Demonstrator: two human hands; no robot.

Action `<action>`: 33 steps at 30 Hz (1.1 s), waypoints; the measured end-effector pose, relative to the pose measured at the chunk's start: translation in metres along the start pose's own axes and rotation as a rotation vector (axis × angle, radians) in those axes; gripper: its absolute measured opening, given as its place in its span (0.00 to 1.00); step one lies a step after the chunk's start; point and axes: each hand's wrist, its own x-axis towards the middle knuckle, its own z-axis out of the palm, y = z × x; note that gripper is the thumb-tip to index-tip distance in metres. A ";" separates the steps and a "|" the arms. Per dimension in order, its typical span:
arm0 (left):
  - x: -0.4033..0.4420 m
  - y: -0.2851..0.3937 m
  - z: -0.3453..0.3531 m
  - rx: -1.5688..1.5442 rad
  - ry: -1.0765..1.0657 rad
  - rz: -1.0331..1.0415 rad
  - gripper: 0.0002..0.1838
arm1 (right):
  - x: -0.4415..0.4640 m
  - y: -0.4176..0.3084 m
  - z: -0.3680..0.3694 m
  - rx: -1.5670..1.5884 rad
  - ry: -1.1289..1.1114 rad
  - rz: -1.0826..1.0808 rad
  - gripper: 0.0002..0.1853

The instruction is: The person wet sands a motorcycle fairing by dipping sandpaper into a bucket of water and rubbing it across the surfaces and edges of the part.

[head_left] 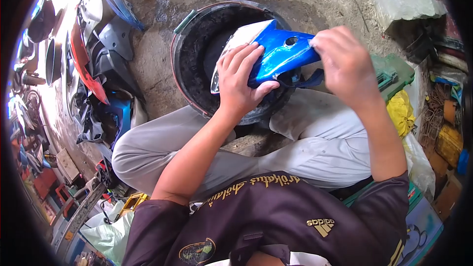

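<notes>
Holding a blue and white panel (278, 61) over a black bucket (185, 64) is being done by the left hand (241, 76): its fingers are laid across the top face, and its thumb is stretched along the near edge. The panel is tilted across the bucket's mouth, its pointed end carried past the right rim; a round hole is seen near that end. At the tip, the right hand (342, 61) is placed with fingers bent; it is blurred, so whether the panel is gripped cannot be told.

The bucket is set on the floor (152, 64), just in front of the crossed legs (162, 143), which are clothed in grey. Its rim is edged in red, and a green grip (185, 21) is fitted at the far left. The inside is dark, grimy and partly covered by the panel; whether water is held there cannot be told.

Along the floor's left side, other panels are heaped, a red one (84, 56) among them. At the near left, a yellow crate (133, 202) is seen beside a pale bag (111, 234); the contents of both cannot be made out. On the right, a yellow bag (401, 113) is crumpled above a white bag (419, 162).
</notes>
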 end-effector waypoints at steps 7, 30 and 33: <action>0.003 0.003 -0.001 0.054 0.001 0.004 0.48 | 0.000 0.008 -0.007 -0.038 0.008 -0.016 0.10; -0.001 -0.002 0.006 0.013 0.006 0.015 0.46 | -0.006 -0.042 0.031 0.013 -0.111 -0.261 0.06; 0.005 0.004 -0.004 0.024 0.004 0.033 0.38 | -0.004 -0.018 0.020 0.066 -0.010 -0.138 0.06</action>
